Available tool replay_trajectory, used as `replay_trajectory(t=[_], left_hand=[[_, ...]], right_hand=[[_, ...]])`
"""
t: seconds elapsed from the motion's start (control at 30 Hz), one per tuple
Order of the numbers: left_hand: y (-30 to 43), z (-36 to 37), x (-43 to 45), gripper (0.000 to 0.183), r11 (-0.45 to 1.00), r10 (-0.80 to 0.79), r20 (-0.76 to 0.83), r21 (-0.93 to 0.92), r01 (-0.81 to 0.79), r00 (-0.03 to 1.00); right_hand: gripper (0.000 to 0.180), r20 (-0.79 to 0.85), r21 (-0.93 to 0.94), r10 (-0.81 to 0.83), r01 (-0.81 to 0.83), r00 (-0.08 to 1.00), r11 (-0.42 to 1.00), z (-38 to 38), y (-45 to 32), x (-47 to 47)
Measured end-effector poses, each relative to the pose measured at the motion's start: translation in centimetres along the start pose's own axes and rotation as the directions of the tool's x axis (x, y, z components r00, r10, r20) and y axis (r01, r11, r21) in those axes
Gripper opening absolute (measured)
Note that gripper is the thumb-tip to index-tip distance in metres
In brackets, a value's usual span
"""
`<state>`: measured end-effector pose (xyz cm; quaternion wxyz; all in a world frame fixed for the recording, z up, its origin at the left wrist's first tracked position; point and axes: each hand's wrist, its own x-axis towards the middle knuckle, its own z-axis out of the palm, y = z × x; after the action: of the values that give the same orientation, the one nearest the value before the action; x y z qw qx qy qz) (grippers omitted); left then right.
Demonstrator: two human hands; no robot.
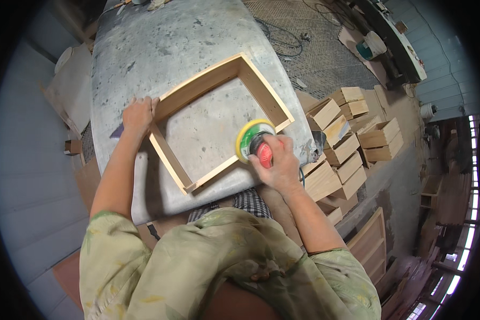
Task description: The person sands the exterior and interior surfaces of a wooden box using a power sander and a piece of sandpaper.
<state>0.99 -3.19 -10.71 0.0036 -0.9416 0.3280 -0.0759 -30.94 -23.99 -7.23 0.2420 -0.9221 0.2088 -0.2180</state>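
A rectangular wooden frame (204, 85), like a drawer box without a bottom, lies on a worn grey table (144, 48). The tabletop shows through its middle. My left hand (137, 115) grips the frame's left corner, fingers over the top edge. In my right hand (281, 165) is a pneumatic-looking round sander (245, 140) with a red and black body and a yellow-rimmed pad. It sits over the top edge of the frame's near side and hides part of that board. A purple sheet (117, 131) pokes out beside my left wrist.
Several pale wooden drawer boxes (350, 148) are stacked on the floor right of the table. Beyond them are a hose (284, 52) on a mat and a bucket (374, 45). A wooden panel (370, 244) leans at lower right. Small tools (122, 5) lie at the table's far end.
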Motion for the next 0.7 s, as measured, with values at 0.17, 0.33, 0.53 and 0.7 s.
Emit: replay_trajectory(t=[0.17, 0.33, 0.53, 0.7], left_hand=[[3.4, -1.8, -2.5, 0.050, 0.999, -0.044, 0.143, 0.018, 0.042, 0.989], [6.7, -1.9, -3.7, 0.057, 0.955, -0.273, 0.242, -0.045, 0.292, 0.931], [4.9, -1.4, -4.2, 0.059, 0.936, -0.312, 0.257, -0.083, 0.342, 0.915], [7.6, -2.6, -1.8, 0.063, 0.970, -0.144, 0.232, -0.157, 0.183, 0.962]], right_hand=[[0.058, -0.280, 0.389, 0.478, -0.357, 0.833, 0.849, -1.3, 11.7, 8.0], [0.061, 0.079, 0.547, 0.519, -0.473, 0.851, 0.691, 1.0, 7.7, 5.3], [0.062, 0.062, 0.199, 0.101, -0.111, 0.993, 0.974, 0.7, 1.5, 1.0], [0.055, 0.313, -0.283, 0.142, -0.050, 0.939, 0.958, -2.1, 3.3, 13.1]])
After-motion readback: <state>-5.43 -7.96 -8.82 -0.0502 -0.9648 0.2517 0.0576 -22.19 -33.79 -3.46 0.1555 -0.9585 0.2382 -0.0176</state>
